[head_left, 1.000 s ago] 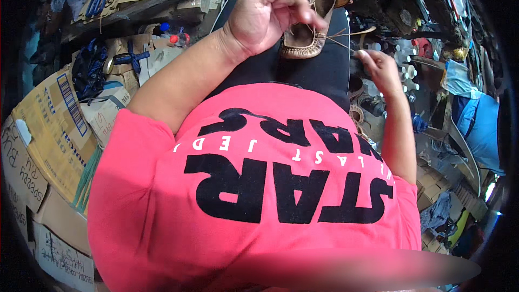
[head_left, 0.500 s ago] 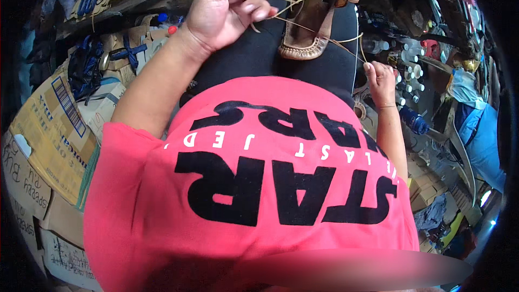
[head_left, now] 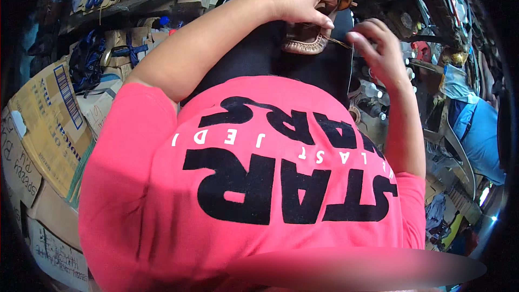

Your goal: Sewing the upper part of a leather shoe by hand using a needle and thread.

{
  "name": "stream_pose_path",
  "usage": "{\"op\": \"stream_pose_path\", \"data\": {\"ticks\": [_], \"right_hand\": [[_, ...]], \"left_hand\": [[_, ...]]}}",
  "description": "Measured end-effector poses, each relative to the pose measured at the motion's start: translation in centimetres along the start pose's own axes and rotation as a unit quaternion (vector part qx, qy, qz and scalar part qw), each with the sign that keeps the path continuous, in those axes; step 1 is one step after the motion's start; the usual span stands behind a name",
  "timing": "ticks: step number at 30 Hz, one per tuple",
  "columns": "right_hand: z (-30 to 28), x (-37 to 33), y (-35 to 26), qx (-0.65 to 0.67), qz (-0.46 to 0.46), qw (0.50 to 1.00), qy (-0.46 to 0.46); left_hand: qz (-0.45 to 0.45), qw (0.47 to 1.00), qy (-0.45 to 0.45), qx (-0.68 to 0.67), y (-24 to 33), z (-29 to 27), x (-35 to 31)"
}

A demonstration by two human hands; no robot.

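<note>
On the black-clad lap (head_left: pixel 259 48), near its far edge, lay a brown sandal (head_left: pixel 309 40). Over it the left hand (head_left: pixel 303 0) pressed down, fingers curled around its upper. Just beside it, the right hand (head_left: pixel 378 48) pinched a thin thread (head_left: pixel 336 42) running to the sandal's edge.

The shoe (head_left: pixel 307 40) rests on the person's lap, under the left hand (head_left: pixel 300 1). The right hand (head_left: pixel 378 51) is just to its right. Cardboard boxes (head_left: pixel 46 124) stand at far left.
</note>
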State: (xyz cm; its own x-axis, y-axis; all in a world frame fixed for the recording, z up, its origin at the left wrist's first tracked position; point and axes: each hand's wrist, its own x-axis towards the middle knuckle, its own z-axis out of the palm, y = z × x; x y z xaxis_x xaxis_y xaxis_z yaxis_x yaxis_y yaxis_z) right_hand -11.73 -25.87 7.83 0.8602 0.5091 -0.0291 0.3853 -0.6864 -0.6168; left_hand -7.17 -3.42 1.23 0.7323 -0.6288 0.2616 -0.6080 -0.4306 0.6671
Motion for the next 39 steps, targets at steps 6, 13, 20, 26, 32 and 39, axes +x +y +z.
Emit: {"op": "stream_pose_path", "data": {"ticks": [6, 13, 20, 26, 32, 39], "right_hand": [[1.9, 2.1, -0.9, -0.091, -0.046, 0.989, -0.111], [2.2, 1.3, -0.8, -0.097, -0.09, 0.982, -0.132], [-1.2, -5.0, -1.4, 0.041, 0.044, 0.992, -0.111], [0.5, -3.7, -1.9, 0.074, 0.012, 0.997, 0.031], [1.4, -2.0, -1.4, -0.024, 0.02, 0.999, -0.012], [0.7, -1.2, -2.9, -0.098, 0.034, 0.994, -0.034]], "left_hand": [[-0.004, 0.988, -0.085, -0.127, -1.1, 0.6, 0.9], [0.002, 0.989, -0.085, -0.122, -1.1, 0.8, 0.5], [-0.022, 0.99, -0.079, -0.11, -1.6, 0.7, 0.1], [0.01, 0.993, -0.115, -0.01, -0.4, -1.5, 0.8], [-0.055, 0.981, -0.153, -0.11, -0.7, -1.4, 1.3], [-0.037, 0.972, -0.181, -0.146, -1.0, -1.4, 1.8]]}}
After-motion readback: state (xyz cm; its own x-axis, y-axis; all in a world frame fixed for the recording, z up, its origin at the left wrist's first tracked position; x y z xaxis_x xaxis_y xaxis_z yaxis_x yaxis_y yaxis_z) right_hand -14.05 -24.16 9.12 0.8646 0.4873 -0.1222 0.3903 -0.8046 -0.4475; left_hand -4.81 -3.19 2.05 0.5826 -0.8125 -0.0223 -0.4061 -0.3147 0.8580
